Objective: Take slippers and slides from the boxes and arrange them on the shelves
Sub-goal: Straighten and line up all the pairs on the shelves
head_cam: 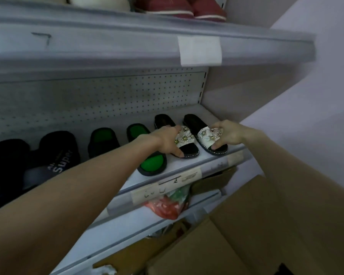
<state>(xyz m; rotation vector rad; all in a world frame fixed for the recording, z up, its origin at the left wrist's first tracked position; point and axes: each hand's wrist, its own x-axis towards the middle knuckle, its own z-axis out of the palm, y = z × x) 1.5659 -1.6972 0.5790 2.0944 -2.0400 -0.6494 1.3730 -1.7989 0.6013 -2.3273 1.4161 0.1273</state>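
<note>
Slides, jewelled, one pair: left slide and right slide, black footbeds, white straps set with flower-shaped stones. Standing side by side at right end of middle shelf, toes to front edge, close together but apart.
Left hand: gripping strap of left slide, fingers curled over top, thumb at toe opening.
Right hand: pinching strap of right slide, fingers on the stones, thumb under front edge.
Green-lined black slippers, one pair: same shelf, just left of the jewelled pair.
Black slides lettered "Super": further left, partly behind left forearm.
Red slippers: upper shelf, right end.
Perforated back panel: behind the row.
Cardboard boxes: below, at right.
Red and green plastic bags: lower shelf.
</note>
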